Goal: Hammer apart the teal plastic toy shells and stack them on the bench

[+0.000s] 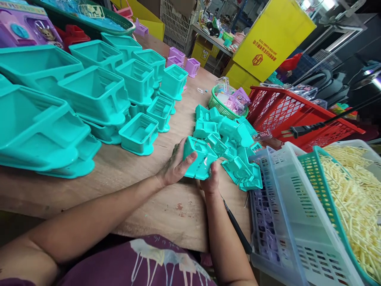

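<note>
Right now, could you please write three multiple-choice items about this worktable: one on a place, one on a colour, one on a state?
1. Where is the red basket?
A. Behind the loose pile of teal parts
B. On the person's lap
C. Under the table

2. What colour is the part in the hands?
A. Purple
B. Teal
C. Yellow

3. How is that part held?
A. It lies untouched
B. By one hand only
C. By both hands

Answers: 1 A, it stands farther back on the table. 2 B, same teal as the pile. 3 C, the left hand and the right hand both grip it.
</note>
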Action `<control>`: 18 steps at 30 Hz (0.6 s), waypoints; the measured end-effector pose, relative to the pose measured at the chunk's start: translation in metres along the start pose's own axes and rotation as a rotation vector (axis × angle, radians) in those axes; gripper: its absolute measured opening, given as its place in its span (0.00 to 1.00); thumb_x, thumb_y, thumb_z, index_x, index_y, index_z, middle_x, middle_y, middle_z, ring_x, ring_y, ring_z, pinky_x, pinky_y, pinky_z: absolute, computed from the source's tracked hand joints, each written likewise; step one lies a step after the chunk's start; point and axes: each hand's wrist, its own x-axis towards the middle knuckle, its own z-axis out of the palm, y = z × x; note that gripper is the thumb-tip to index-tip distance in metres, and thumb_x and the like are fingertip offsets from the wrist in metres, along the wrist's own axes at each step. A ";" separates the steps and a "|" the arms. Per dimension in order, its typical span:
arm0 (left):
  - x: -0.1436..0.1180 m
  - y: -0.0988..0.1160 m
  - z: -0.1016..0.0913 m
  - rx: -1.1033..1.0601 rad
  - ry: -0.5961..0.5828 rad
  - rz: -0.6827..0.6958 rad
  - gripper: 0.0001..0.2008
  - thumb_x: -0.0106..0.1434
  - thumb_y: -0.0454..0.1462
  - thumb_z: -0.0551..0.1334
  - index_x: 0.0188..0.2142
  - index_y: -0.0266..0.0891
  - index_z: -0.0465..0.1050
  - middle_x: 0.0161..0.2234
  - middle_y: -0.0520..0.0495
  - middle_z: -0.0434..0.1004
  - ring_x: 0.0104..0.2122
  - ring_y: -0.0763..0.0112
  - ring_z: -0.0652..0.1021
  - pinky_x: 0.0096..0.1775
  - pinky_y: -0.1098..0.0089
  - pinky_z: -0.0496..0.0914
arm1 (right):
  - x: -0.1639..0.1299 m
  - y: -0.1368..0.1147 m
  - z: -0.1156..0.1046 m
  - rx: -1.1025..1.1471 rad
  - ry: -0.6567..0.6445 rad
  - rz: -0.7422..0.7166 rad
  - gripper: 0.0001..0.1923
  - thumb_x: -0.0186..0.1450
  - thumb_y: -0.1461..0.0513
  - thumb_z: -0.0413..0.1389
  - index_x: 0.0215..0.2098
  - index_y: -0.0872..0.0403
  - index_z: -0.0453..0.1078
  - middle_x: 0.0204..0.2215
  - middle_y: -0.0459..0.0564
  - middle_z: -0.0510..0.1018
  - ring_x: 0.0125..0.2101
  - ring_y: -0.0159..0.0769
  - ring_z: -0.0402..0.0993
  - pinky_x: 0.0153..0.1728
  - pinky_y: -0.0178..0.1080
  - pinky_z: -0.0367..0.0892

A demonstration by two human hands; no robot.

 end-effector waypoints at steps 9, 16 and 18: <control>-0.003 0.000 0.003 0.034 0.041 0.053 0.41 0.64 0.59 0.54 0.68 0.39 0.48 0.65 0.35 0.55 0.65 0.47 0.58 0.65 0.49 0.52 | -0.003 -0.005 0.006 -0.066 0.049 0.023 0.43 0.60 0.35 0.47 0.67 0.47 0.57 0.62 0.49 0.69 0.65 0.49 0.59 0.63 0.53 0.58; -0.001 0.001 0.000 0.035 0.034 0.021 0.41 0.65 0.59 0.52 0.68 0.36 0.49 0.65 0.33 0.55 0.65 0.47 0.57 0.65 0.48 0.52 | -0.005 -0.002 0.005 -0.055 0.030 0.027 0.49 0.55 0.34 0.54 0.67 0.47 0.54 0.62 0.53 0.68 0.64 0.51 0.60 0.63 0.55 0.57; 0.000 0.000 -0.001 0.018 0.031 0.010 0.41 0.65 0.59 0.52 0.68 0.36 0.49 0.65 0.33 0.55 0.66 0.47 0.57 0.65 0.49 0.52 | -0.004 -0.003 0.006 -0.038 0.032 0.018 0.47 0.57 0.35 0.53 0.67 0.47 0.55 0.61 0.53 0.69 0.64 0.50 0.60 0.63 0.55 0.57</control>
